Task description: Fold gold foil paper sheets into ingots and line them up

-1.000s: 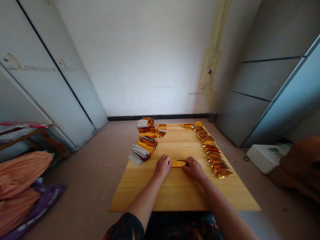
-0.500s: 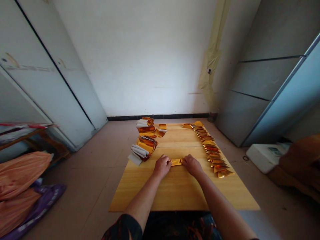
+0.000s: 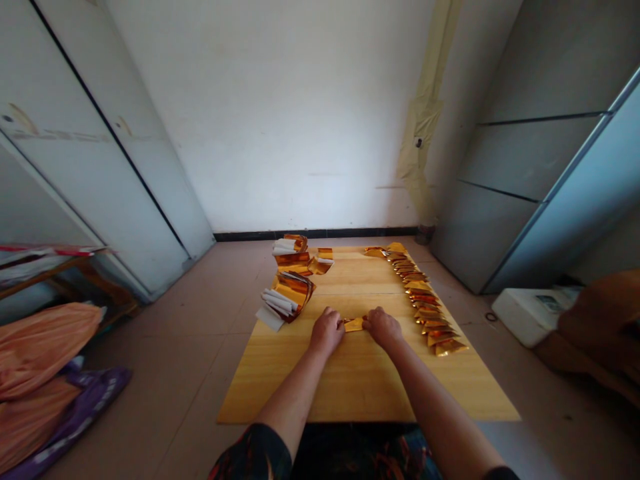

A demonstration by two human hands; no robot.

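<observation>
Plain white wall at far side, matte, some scuffs. Wooden surface in front of it: pale yellow boards, smooth, visible grain, seams running left to right. Left forearm and right forearm come in from the near edge, bare, slanting inward so the hands end up close together mid-surface; dark patterned sleeve on the left arm. Right side: long row of folded gold pieces, shiny, foil-like, creased, pointed ends, overlapping in a line down the right edge from far to near. Left side, far half: loose bundle of sheets, glossy orange-gold faces, dull whitish backs, curved and fanned; a smaller bundle sits beyond it. Left hand knuckles up, fingers curled tight on the left end of the gold strip. Right hand mirrors it, back of hand up, fingers bent narrow on the strip's right end. Strip is narrow, flattened, shiny, folded, lying left to right between the hands, low over mid-surface; can't tell if its underside touches the wood.
</observation>
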